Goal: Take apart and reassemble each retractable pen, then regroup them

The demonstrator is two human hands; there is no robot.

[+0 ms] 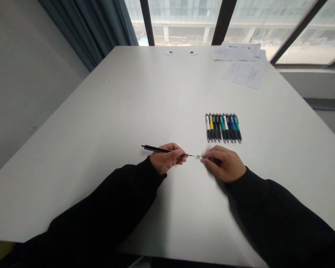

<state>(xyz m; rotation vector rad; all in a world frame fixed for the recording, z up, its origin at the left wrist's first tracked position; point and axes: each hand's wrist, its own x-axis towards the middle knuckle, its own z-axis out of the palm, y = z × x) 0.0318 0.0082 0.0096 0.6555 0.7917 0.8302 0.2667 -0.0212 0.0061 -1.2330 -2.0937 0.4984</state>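
My left hand is closed around a black pen, which lies nearly level and points to the right. From the pen's front end a thin refill sticks out, with no tip cone visible over it. Facing it, the fingertips of my right hand are pinched together low over the table. At those fingertips are small shiny pieces, too small to name, close to the refill's end. Whether the refill touches them I cannot tell.
A row of several pens in white, yellow, black, green and blue lies beyond my right hand. Printed papers are at the far right of the white table. Two oval cable-hole covers sit along the far edge, by the window.
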